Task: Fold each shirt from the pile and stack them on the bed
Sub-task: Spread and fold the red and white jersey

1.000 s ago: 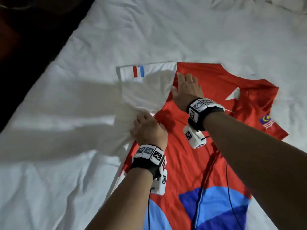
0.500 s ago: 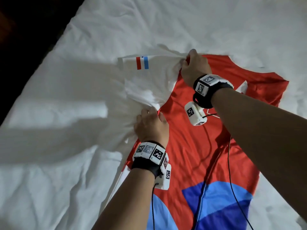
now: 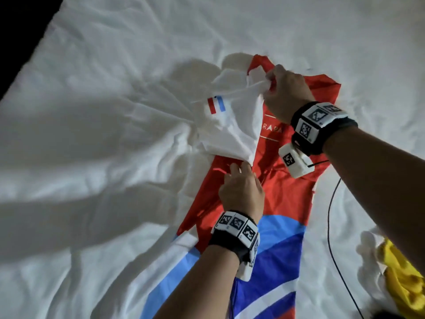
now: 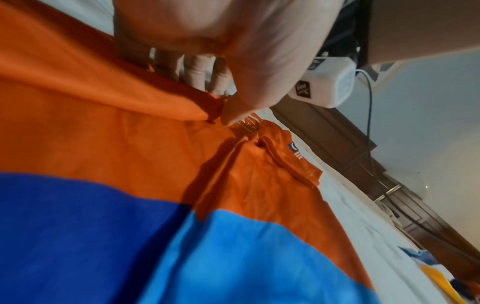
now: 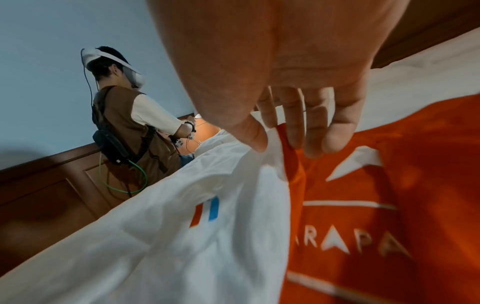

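Folding the shirt (image 3: 285,194) on the bed (image 3: 103,88)
Our right hand (image 3: 285,93) pinched its white sleeve (image 3: 232,125) (lifted); our left hand (image 3: 241,189) gripped the red edge.

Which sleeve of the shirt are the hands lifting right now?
The white sleeve with the red and blue stripes; right hand and left hand pinch it. The red sleeve with the flag patch lies flat.

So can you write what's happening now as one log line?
step: folding white sleeve over red, blue and white jersey shirt | right hand: pinches sleeve edge | left hand: pinches red fabric | white bed sheet
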The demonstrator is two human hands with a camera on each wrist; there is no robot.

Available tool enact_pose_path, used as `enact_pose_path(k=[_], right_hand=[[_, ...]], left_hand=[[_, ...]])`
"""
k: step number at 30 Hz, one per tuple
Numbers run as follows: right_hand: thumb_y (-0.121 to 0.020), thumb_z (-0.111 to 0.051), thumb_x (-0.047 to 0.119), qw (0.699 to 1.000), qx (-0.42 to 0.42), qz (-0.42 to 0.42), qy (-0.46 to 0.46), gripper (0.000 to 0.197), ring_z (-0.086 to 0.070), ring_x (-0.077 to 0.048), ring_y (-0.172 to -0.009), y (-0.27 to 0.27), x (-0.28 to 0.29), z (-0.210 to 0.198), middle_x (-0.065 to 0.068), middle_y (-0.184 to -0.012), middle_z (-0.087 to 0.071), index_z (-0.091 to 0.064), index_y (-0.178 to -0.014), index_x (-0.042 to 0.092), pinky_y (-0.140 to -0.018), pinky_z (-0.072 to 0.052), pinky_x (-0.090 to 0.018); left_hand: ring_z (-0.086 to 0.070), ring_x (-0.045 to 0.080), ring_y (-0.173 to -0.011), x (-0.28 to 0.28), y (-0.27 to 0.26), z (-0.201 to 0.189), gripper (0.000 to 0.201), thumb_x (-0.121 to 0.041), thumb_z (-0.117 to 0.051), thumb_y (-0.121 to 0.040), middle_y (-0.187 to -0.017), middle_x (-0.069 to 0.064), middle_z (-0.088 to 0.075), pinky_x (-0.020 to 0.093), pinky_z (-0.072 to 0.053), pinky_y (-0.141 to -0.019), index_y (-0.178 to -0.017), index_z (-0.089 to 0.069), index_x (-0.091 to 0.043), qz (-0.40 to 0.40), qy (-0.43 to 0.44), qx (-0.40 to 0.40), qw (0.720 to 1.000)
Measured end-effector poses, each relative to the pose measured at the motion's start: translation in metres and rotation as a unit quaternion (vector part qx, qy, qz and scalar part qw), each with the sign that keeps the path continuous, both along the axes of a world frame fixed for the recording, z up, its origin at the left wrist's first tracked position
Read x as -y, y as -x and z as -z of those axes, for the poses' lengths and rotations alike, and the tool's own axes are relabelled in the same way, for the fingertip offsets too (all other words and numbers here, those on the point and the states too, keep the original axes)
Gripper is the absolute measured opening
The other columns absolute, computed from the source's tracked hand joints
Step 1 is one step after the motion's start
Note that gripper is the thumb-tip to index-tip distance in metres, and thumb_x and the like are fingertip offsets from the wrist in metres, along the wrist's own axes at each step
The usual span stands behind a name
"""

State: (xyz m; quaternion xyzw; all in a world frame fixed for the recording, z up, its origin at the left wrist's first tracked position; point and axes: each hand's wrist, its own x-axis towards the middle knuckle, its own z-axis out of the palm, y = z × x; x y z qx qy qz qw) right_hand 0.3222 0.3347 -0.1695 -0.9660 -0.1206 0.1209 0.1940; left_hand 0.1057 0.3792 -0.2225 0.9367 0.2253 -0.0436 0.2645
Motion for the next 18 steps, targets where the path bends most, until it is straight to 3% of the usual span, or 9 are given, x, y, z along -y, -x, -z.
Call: enact_pose_path(k=[5, 8, 12, 15, 18], right_hand=[[-0.092, -0.058, 0.023, 0.995, -0.080, 0.038, -0.043, 0.052, -0.053, -0.038, -0.122, 0.087, 0.010, 0.023, -0.019, -0.133, -0.056, -0.044, -0.141, 0.013, -0.099, -0.042, -0.039], [-0.091, -0.065, 0.025, 0.981, -0.133, 0.096, -0.106, 0.054, -0.055, -0.038, -0.117, 0.157, 0.005, 0.038, -0.020, -0.126, -0.058, -0.042, -0.137, 0.009, -0.095, -0.042, -0.038], [-0.084, -0.078, 0.036, 0.968, -0.162, 0.156, -0.111, 0.068, -0.055, -0.038, -0.119, 0.219, -0.007, 0.048, -0.019, -0.127, -0.056, -0.039, -0.132, 0.008, -0.096, -0.042, -0.040], [-0.084, -0.076, 0.026, 0.967, -0.166, 0.168, -0.095, 0.062, -0.058, -0.041, -0.113, 0.234, -0.012, 0.054, -0.023, -0.119, -0.060, -0.038, -0.127, 0.003, -0.090, -0.045, -0.041], [-0.080, -0.068, 0.014, 0.958, -0.165, 0.203, -0.117, 0.051, -0.063, -0.036, -0.095, 0.238, -0.010, 0.054, -0.017, -0.105, -0.064, -0.043, -0.123, 0.005, -0.073, -0.045, -0.034]], left_hand=[[-0.066, 0.032, -0.090, -0.014, 0.030, -0.003, 0.029, -0.020, -0.064, -0.082, -0.105, 0.007, -0.059, 0.042, -0.053, -0.063, -0.110, -0.056, -0.018, 0.051, -0.023, -0.058, 0.997], [-0.066, 0.036, -0.092, -0.027, 0.061, -0.007, 0.032, -0.019, -0.061, -0.082, -0.107, 0.010, -0.060, 0.042, -0.050, -0.064, -0.113, -0.057, -0.017, 0.069, -0.018, -0.085, 0.994], [-0.067, 0.038, -0.088, -0.049, 0.109, -0.012, 0.029, -0.021, -0.059, -0.084, -0.102, 0.009, -0.062, 0.041, -0.044, -0.061, -0.113, -0.058, -0.017, 0.099, -0.041, -0.098, 0.989], [-0.069, 0.038, -0.088, -0.067, 0.144, -0.018, 0.023, -0.026, -0.056, -0.088, -0.101, 0.007, -0.065, 0.036, -0.035, -0.062, -0.110, -0.055, -0.019, 0.113, -0.065, -0.119, 0.984], [-0.070, 0.036, -0.093, -0.085, 0.171, -0.026, 0.024, -0.029, -0.054, -0.089, -0.101, 0.005, -0.068, 0.035, -0.040, -0.067, -0.112, -0.050, -0.022, 0.134, -0.110, -0.174, 0.969]])
